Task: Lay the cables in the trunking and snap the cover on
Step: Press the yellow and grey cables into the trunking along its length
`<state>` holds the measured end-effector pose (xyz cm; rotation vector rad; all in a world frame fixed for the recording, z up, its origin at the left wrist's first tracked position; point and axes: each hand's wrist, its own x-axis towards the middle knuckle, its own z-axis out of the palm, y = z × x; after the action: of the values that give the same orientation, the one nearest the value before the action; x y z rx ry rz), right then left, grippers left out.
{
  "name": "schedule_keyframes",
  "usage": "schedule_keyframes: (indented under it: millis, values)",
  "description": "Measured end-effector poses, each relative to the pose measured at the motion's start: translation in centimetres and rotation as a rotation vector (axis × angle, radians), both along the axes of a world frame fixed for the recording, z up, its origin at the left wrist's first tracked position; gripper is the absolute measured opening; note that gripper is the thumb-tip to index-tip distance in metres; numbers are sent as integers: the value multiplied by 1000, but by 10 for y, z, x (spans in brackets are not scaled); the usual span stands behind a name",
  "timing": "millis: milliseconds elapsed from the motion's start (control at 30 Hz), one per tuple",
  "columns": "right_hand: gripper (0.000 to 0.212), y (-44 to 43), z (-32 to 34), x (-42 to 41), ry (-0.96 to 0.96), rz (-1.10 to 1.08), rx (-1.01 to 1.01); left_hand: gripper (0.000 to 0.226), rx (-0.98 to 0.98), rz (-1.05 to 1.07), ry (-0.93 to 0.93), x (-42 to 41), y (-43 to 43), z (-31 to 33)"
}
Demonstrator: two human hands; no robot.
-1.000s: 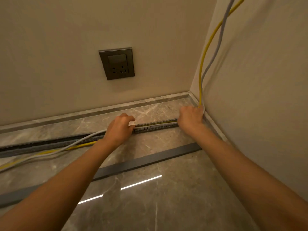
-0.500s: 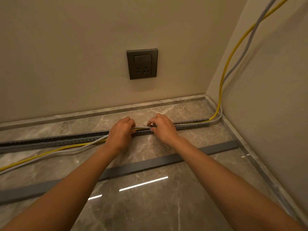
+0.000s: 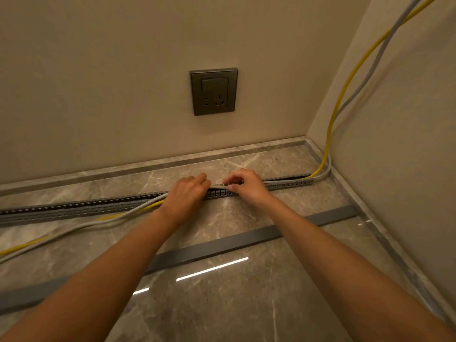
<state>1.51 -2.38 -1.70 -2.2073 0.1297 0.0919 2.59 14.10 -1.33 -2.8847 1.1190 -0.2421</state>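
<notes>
Two grips side by side: the right hand (image 3: 246, 186) pinches the grey cable (image 3: 218, 186) over the slotted trunking (image 3: 98, 206), and the left hand (image 3: 183, 196) curls round both cables beside it. One grey, one yellow cable (image 3: 345, 89), both look light, limp and springy, so hold them close to the slot. One cover (image 3: 222, 245) lies loose on the floor (image 3: 222, 304), well apart from the trunking.

Trunking (image 3: 74, 208) cut off at 9 o'clock, cables (image 3: 329, 141) leaving frame at 1 o'clock, cover (image 3: 222, 245) partly behind left forearm (image 3: 111, 262)
</notes>
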Motion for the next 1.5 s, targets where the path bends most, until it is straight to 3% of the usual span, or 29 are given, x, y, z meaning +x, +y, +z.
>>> schedule_keyframes:
  millis: [533,700,800,900,967,1133,1233,1367,1500]
  values:
    - [11,-5,-6,5,14,51,23,33,31,-40,-65,-1,-13,-8]
    - [20,-13,-10,1,-13,152,-90,7,60,-96,-130,-3,-12,-13]
    - [23,-12,-12,2,-12,164,-131,21,46,-16,-62,-5,-12,-16]
    - [24,-9,-15,1,-24,181,-177,15,75,103,54,-9,-21,-7]
    - [25,-9,-17,0,-30,206,-211,23,155,171,117,-6,-24,-5]
    - [26,-23,-12,-6,-106,192,-281,27,192,201,156,-8,-30,0]
    - [26,-43,-13,-17,-188,142,-442,26,148,231,156,-14,-39,4]
    - [29,-57,-10,-22,-164,144,-468,28,103,211,122,-23,-56,4]
    - [26,-62,-5,-23,-179,177,-515,32,59,268,242,-27,-73,3]
